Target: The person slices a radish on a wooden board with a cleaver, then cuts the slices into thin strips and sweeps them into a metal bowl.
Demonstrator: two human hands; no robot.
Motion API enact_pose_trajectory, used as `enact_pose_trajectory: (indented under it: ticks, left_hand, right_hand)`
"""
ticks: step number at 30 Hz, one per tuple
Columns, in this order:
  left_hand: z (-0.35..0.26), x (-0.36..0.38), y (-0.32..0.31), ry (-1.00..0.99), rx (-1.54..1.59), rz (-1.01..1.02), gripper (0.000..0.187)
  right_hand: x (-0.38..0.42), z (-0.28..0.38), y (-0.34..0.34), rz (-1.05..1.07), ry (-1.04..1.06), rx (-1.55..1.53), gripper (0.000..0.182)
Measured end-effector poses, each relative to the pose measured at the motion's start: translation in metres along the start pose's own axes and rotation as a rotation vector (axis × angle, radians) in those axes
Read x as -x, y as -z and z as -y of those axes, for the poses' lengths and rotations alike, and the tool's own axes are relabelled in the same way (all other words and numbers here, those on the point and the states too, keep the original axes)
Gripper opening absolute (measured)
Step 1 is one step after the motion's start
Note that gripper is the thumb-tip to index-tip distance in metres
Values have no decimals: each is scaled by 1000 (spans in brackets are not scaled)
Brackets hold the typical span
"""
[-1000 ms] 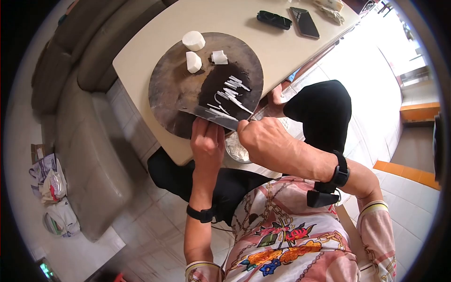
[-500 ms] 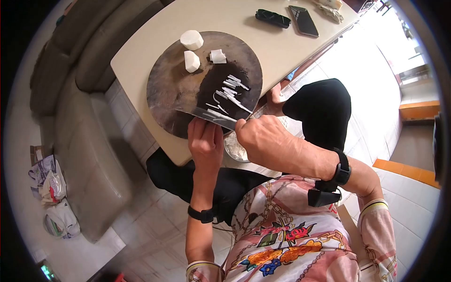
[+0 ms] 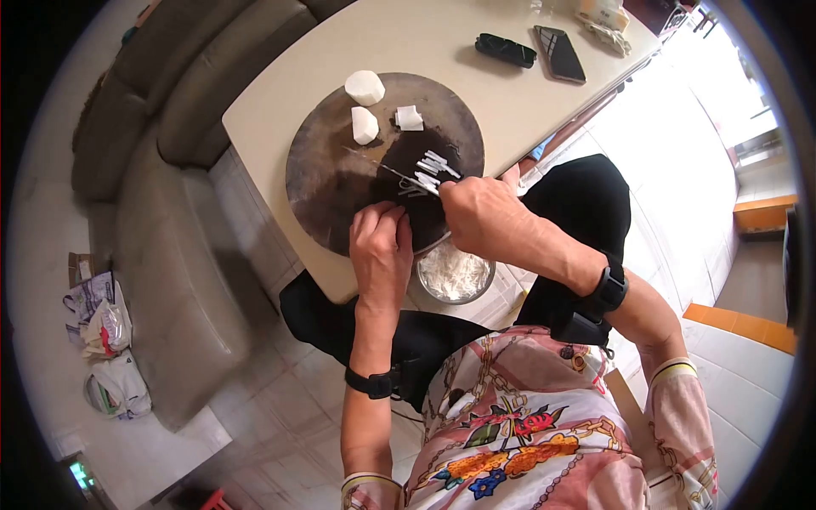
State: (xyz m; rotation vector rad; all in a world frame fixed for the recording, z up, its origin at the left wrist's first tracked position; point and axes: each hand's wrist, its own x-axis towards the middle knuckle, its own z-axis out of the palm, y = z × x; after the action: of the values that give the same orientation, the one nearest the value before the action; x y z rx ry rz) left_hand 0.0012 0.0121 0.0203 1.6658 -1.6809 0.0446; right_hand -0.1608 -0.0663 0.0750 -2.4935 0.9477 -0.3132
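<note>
My right hand is closed round the handle of a knife, whose thin blade points to the upper left over the round dark cutting board. Cut white strips of what looks like radish lie in a heap beside the blade. At the board's near edge rests my left hand, fingers bent and pressed together; whatever is under them is hidden. Farther back on the board are a white round chunk, a second chunk and some thin white slices.
Below the table edge, a bowl holds white shreds. On the pale table lie a dark case, a phone and a tissue pack. A grey sofa stands to the left, with bags on the floor.
The knife has moved away from my left fingers, up toward the heap of strips, and its blade has turned edge-on. The strips are bunched closer together. More of the bowl shows.
</note>
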Motion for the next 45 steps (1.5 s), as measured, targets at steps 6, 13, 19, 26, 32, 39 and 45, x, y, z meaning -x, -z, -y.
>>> enact_pose_trajectory:
  ticks: [6,13,19,26,32,39,45]
  left_hand:
    - [-4,11,3,56,-5,-55,21]
    - [-10,9,11,156,-107,-40,27]
    - [-6,2,8,185,-59,31,25]
    - [-12,-6,-5,169,-5,24,24]
    - [-20,-14,-21,102,23,-16,24]
    - [-13,-6,-14,194,-2,-86,24]
    - [-5,-8,-10,261,29,-156,22]
  right_hand:
    - [5,-15,10,46,5,-52,10]
    - [-2,-22,2,2,65,-369,19]
    - [-8,-40,3,91,-153,-606,20]
    - [-8,-28,17,32,-99,-809,18]
    - [-5,-36,11,-26,-151,-771,16]
    - [1,-40,14,-146,-145,-757,19]
    - [5,-43,5,-127,-97,-679,23]
